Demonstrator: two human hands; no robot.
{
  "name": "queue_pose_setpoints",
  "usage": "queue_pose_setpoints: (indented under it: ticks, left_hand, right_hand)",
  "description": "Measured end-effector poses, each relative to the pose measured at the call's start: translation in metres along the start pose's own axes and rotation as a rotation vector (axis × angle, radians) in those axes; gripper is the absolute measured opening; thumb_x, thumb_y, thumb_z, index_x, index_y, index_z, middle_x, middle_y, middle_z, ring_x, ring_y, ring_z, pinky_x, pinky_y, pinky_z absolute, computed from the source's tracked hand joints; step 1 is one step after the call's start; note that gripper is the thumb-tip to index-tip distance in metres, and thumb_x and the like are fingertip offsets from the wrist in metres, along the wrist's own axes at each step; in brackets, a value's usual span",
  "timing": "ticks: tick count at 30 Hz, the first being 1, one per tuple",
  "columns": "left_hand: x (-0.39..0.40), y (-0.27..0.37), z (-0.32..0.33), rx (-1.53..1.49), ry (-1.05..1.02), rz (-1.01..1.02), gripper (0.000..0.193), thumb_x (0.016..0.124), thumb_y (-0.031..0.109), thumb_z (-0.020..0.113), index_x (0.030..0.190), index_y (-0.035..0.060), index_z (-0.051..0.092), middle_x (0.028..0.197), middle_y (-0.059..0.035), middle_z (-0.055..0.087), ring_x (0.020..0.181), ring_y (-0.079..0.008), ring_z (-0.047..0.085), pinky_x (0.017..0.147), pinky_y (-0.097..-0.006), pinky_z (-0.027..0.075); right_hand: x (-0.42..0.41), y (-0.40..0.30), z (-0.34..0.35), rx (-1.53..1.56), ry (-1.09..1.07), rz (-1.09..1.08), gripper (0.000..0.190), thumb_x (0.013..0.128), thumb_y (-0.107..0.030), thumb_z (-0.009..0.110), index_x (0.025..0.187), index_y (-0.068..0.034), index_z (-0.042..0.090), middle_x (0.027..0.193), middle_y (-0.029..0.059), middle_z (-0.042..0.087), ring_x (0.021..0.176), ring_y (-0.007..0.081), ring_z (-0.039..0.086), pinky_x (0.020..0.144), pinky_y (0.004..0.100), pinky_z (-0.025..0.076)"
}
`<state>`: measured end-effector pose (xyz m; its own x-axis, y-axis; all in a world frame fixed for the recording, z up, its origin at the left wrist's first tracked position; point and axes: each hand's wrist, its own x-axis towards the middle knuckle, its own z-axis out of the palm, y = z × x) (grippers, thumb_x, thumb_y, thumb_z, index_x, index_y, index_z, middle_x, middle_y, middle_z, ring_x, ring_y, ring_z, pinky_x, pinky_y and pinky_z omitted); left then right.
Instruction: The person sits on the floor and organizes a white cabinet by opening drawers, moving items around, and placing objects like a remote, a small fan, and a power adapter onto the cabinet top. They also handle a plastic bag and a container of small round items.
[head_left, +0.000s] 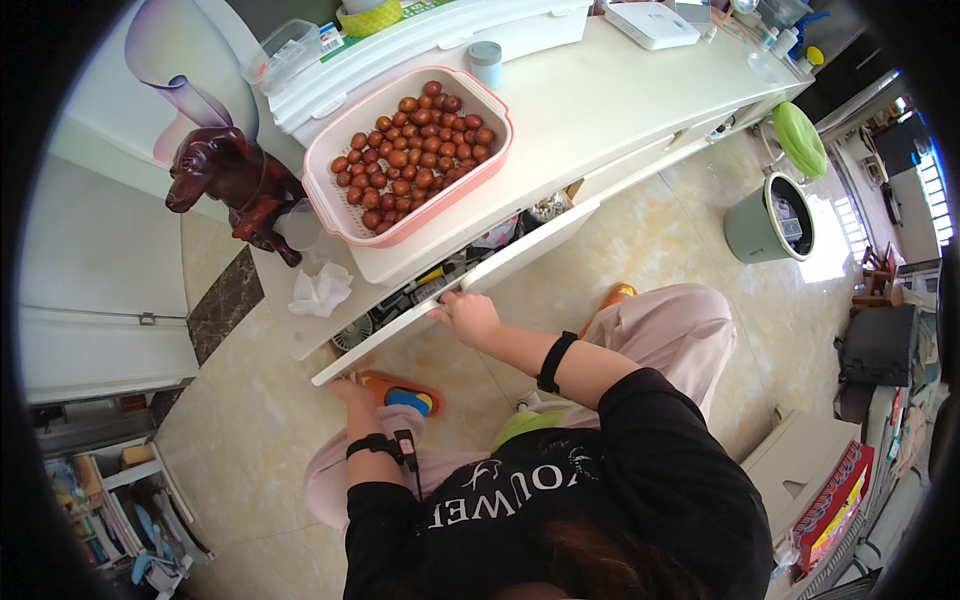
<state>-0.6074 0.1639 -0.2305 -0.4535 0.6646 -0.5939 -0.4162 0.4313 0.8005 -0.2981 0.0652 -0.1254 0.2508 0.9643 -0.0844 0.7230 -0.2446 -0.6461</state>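
A white drawer (384, 337) stands partly pulled out of a white cabinet. My right hand (470, 318) grips the top edge of its front at a cut-out near the middle, thumb on the near side. At the front's left end is my left hand (349, 389), low against the panel, its fingers largely hidden. Inside the drawer lie a small green fan (352, 332), a yellow-and-black tool (425, 279) and dark items crowded together. Above, on the cabinet top (570, 124), a pink-rimmed plastic basket (480, 196) holds many reddish-brown jujube-like fruits (420, 146).
A crumpled white tissue (321, 290) and a dark dog figurine (240, 180) are left of the basket. Behind it stand a lidded jar (485, 64) and a white storage box (517, 36). A waste bin (750, 229) and a green-topped stool (799, 139) occupy the floor at right.
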Motion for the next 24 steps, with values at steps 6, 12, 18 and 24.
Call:
queue_pose_setpoints:
  ticks: [6, 12, 18, 24]
  left_hand:
    - [0.004, -0.003, -0.027, -0.087, -0.100, 0.020, 0.029, 0.091, 0.039, 0.042, 0.096, 0.0124, 0.054, 0.085, -0.0004, 0.051, 0.081, -0.0145, 0.050, 0.070, -0.0320, 0.043]
    - [-0.051, 0.112, -0.008, 0.197, 0.216, 0.790, 0.022, 0.091, 0.017, 0.053, 0.105, 0.0001, 0.054, 0.099, -0.0080, 0.056, 0.091, -0.0191, 0.053, 0.083, -0.0320, 0.044]
    - [-0.194, 0.126, 0.048, 1.261, -0.715, 1.057, 0.035, 0.084, 0.016, 0.062, 0.115, 0.0020, 0.051, 0.112, -0.0148, 0.057, 0.103, -0.0257, 0.056, 0.089, -0.0324, 0.043]
    - [-0.225, 0.074, 0.066, 1.880, -0.759, 1.349, 0.035, 0.076, 0.009, 0.063, 0.109, 0.0030, 0.052, 0.101, -0.0132, 0.060, 0.095, -0.0288, 0.061, 0.077, -0.0372, 0.051]
  right_hand:
    - [-0.023, 0.014, -0.049, -0.100, -0.305, -0.193, 0.030, 0.085, -0.035, 0.059, 0.096, -0.007, 0.063, 0.087, 0.0155, 0.066, 0.081, 0.0353, 0.063, 0.072, 0.0461, 0.050]
    - [-0.009, 0.036, -0.144, -0.306, 0.084, -0.585, 0.033, 0.071, -0.020, 0.069, 0.097, -0.004, 0.058, 0.098, 0.0111, 0.060, 0.097, 0.0276, 0.058, 0.084, 0.0381, 0.047]
    - [-0.011, 0.059, -0.141, -0.594, -0.069, -0.353, 0.030, 0.077, -0.017, 0.063, 0.103, -0.005, 0.056, 0.100, 0.0096, 0.061, 0.097, 0.0243, 0.058, 0.086, 0.0362, 0.044]
    - [-0.016, 0.069, -0.135, -0.752, -0.024, -0.416, 0.015, 0.079, -0.009, 0.053, 0.093, -0.008, 0.059, 0.094, 0.0070, 0.062, 0.094, 0.0212, 0.060, 0.082, 0.0325, 0.045]
